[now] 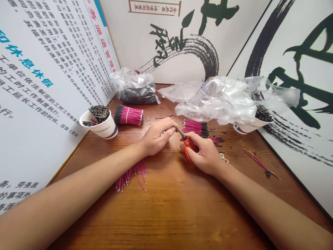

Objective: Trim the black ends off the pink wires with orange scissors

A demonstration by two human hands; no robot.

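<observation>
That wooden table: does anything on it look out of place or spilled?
Slightly untidy: stray wires lie at the right by a dark lump, away from the others. Partly hidden by the left forearm, splayed wires look messy, unlike the banded bundle.

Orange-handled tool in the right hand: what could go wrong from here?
The orange-handled tool has its tip right by the fingers of the left hand, so a squeeze by the right hand might nip skin.

The left forearm partly hides loose pink wires; dragging it back could scatter them.

The plastic bag overlaps the right paper cup; snagging it might tip the cup.
</observation>
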